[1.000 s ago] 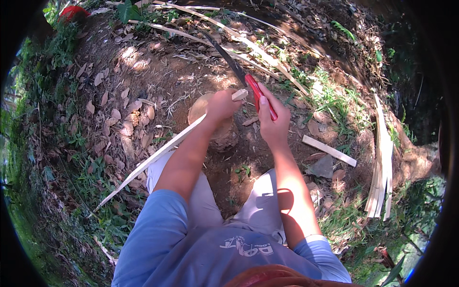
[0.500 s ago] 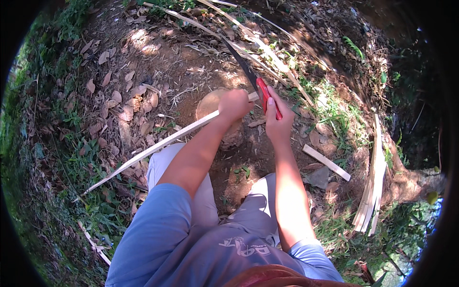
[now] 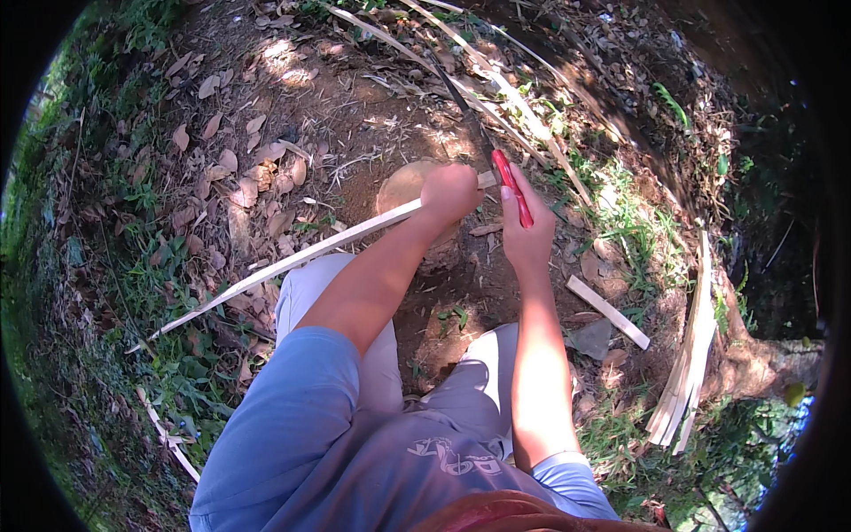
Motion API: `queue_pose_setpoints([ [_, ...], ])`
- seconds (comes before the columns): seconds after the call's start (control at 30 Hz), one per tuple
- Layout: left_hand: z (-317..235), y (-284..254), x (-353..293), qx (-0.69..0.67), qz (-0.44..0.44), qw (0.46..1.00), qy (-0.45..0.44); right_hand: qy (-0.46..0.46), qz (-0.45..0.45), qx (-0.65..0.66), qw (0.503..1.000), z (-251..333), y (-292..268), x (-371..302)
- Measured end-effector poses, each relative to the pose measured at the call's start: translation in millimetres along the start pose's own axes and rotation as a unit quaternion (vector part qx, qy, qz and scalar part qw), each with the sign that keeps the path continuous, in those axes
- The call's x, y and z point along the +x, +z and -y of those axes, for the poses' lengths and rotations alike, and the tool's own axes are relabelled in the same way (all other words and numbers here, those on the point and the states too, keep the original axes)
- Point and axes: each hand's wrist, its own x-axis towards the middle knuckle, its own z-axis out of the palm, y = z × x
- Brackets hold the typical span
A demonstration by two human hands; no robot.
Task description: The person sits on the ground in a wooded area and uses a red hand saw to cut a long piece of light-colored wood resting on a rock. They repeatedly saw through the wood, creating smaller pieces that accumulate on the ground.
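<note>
Fingers of the left hand (image 3: pixel 451 191) grip a long pale wooden strip (image 3: pixel 355 235), those of the right hand (image 3: pixel 530 230) a red-handled dark blade (image 3: pixel 511 188); right of both, one short pale wooden piece (image 3: pixel 608 312) lies separate (already cut, I'd guess), while the strip looks whole.

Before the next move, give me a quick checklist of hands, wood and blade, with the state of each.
1. Left hand closed around the long, pale wooden strip: ok, gripped near its far end.
2. Right hand on the handle of the red-handled, dark-bladed tool: ok.
3. Blade pointing away from the body: ok.
4. Blade touching the strip's end: cannot tell; they look close.
5. Strip resting on the round, tan wooden stump: cannot tell; the left hand hides part of it.
6. Short, pale wooden piece clear of both hands: ok, on the ground.
</note>
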Motion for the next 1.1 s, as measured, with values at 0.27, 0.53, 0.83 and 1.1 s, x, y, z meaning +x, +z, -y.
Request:
queue_pose_setpoints([
  [0.27, -5.9, -3.9, -0.1, -0.01, -0.004, 1.0, -0.017, -0.024, -0.008, 0.01, 1.0, 3.4, -2.3, 2.7],
  [0.53, -12.3, -12.2, -5.1, 0.0, -0.008, 1.0, -0.013, -0.005, -0.004, 0.02, 1.0, 5.2, -2.5, 1.2],
  [0.83, -3.6, -7.6, 0.9, -0.012, 0.009, 1.0, -0.005, -0.014, 0.008, 0.026, 1.0, 10.3, -0.3, 1.5],
  [1.1, -1.3, -0.8, 6.9, 0.008, 0.01, 1.0, -0.005, 0.009, -0.006, 0.032, 0.999, 3.0, -3.7, -4.8],
])
